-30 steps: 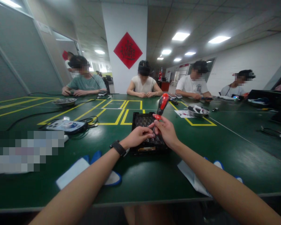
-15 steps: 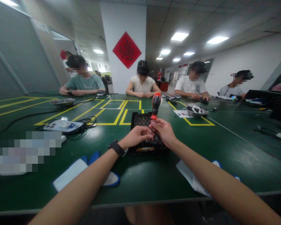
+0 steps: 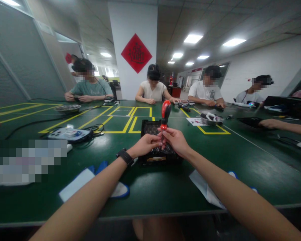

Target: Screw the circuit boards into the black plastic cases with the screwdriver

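Observation:
A screwdriver [image 3: 166, 113] with a red and black handle stands nearly upright, handle up, over an open black case [image 3: 160, 159] on the green table. My right hand [image 3: 174, 140] pinches its shaft just below the handle. My left hand [image 3: 149, 144], with a black watch on the wrist, has its fingers closed at the lower end of the shaft; what exactly they pinch is too small to make out. Both hands are over the case, fingertips almost touching. Small dark parts fill the case, and the hands partly hide them.
White and blue gloves [image 3: 77, 184] lie under my left forearm, others [image 3: 207, 190] under my right. A pale device with cables [image 3: 70, 134] is at the left, a metal bowl [image 3: 210, 117] at the right. Several people sit opposite; a person's hand [image 3: 271, 124] holds a dark flat object.
The screwdriver handle has tilted slightly left. At the right, a person's arm with a dark flat object has come into view. The person opposite has moved one hand toward items on the table.

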A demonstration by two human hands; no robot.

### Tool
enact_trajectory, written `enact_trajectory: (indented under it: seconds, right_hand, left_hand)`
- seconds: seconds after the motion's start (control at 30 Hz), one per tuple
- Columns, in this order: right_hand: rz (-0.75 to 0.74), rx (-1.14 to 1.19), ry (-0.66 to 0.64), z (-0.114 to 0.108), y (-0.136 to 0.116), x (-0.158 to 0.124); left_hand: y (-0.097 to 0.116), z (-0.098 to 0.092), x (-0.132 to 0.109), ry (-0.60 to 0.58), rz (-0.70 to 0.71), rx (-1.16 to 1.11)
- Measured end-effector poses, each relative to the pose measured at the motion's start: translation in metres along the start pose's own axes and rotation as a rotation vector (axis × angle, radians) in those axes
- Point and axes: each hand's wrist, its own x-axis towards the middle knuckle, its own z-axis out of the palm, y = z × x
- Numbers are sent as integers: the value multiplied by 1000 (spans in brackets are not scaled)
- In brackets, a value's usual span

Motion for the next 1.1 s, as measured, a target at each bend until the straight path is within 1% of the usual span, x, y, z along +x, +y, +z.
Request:
enact_trajectory:
  seconds: [0.07,0.17,0.23,0.4,0.5,0.63,0.7,0.83,0.93,1.03,1.1]
  right_hand:
    - [-9,9,25,0,0,0]
    - [-33,28,85,-1,1,2]
    - [-41,39,97,-1,2,3]
    - [-48,29,62,-3,4,3]
    - [-2,48,22,-3,2,1]
    - [40,90,0,-3,0,1]
    - [36,101,27,-3,1,2]
    - [3,127,103,-2,2,4]
    - [-2,103,112,-1,2,4]
    - [-27,63,78,1,1,2]
    - [-26,32,34,0,0,1]
  left_hand:
    - [0,0,0,10,-16,-29]
    - [-1,2,1,90,-32,-22]
    - [0,3,1,109,-33,1]
    - [2,2,1,35,6,-6]
    - [3,-1,0,-17,30,-1]
    - [3,-4,-1,-54,6,-27]
    - [2,-3,0,-35,-13,-29]
    - [-3,-2,2,80,-61,5]
    - [-7,-1,2,136,-85,23]
    - [-5,-1,1,137,-83,25]
    - [-2,-1,0,100,-66,25]
